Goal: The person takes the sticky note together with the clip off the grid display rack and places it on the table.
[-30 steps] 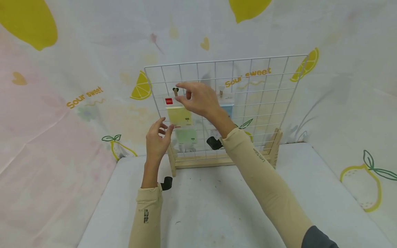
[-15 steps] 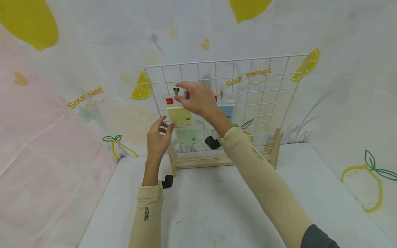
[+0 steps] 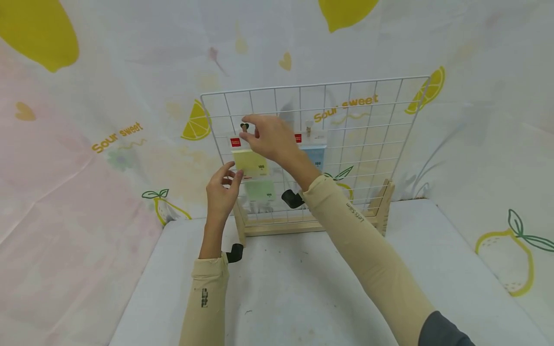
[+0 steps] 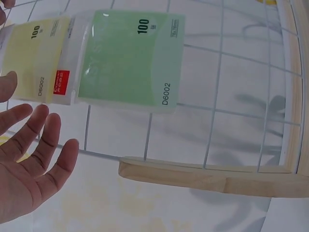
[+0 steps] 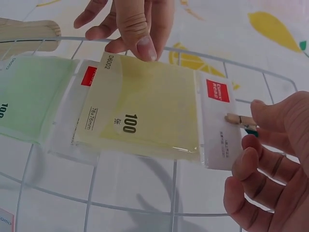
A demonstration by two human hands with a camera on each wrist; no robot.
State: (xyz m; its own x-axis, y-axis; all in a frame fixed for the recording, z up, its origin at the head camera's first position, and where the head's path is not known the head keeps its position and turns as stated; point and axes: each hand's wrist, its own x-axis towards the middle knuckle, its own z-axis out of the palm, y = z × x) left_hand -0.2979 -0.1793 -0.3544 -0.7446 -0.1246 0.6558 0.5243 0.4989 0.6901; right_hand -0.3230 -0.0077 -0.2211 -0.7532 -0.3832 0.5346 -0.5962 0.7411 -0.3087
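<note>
A pack of yellow sticky notes (image 5: 149,106) hangs on the white wire grid (image 3: 363,125), its clear header held by a small wooden clothespin (image 5: 240,120) with a green heart. My right hand (image 3: 274,139) pinches this clothespin between thumb and index finger, the other fingers curled loosely beside the header. At the pack's lower left corner, my left hand (image 3: 221,192) touches its front with the thumb (image 5: 146,49). The other left fingers are relaxed and spread past the pack's edge. Below, a pack of green sticky notes (image 4: 130,58) hangs partly overlapped by the yellow one.
Behind my right wrist, a blue sticky-note pack (image 3: 316,156) hangs from another clothespin (image 3: 308,129). A wooden base (image 3: 285,227) supports the grid on the white table (image 3: 303,288). A lemon-patterned cloth (image 3: 143,67) covers the walls behind.
My right hand and forearm have shifted slightly left, uncovering the red label of the blue pack. My left hand stays nearly still at the yellow pack's corner.
</note>
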